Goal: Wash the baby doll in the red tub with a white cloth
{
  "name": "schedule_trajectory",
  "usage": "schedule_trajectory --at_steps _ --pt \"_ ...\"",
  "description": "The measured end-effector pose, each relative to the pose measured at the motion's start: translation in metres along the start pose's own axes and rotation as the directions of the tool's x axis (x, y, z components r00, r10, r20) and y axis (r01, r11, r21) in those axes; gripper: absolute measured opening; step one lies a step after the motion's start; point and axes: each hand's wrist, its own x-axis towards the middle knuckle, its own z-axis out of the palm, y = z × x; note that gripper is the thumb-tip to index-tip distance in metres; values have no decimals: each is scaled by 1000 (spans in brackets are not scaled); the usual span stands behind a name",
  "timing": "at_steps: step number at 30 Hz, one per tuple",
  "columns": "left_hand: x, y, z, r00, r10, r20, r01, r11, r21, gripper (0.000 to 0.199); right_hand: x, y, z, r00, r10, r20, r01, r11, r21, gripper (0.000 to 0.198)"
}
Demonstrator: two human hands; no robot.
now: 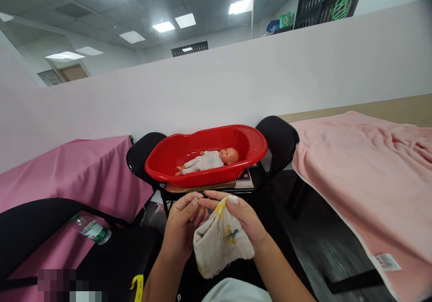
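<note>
In front of the one red baby tub [256, 146], both hands pinch one small white printed washcloth [221, 243] at its top edge: the left hand [184, 223] and right hand [245, 218] meet fingertip to fingertip. One doll [209, 160] lies in the tub, which rests across two black chairs [280, 142]. One water bottle [91, 228] lies at left.

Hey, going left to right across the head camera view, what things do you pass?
Magenta cloth → water bottle → left hand → small printed cloth → right hand → pink towel.
</note>
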Motion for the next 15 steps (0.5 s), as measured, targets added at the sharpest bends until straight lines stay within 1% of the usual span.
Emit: schedule_trajectory --at_steps 3,6,9,12,15 --pt "4 -7 0 1000 -22 11 23 999 -32 35 12 15 -14 1000 18 -13 -17 995 102 47" --pt "12 -21 -3 999 -48 -6 48 997 -68 35 21 25 -32 996 50 -71 -35 981 193 40" --pt "22 -39 -11 991 -101 -90 86 983 -160 33 26 32 -50 984 104 -146 -62 960 273 39" --pt "35 -57 -21 966 -170 -196 124 967 -224 36 29 37 -66 963 155 -221 -85 951 296 39" --pt "49 -72 -31 946 -246 -211 191 949 -253 39 31 41 -83 938 177 -298 -85 950 299 39"
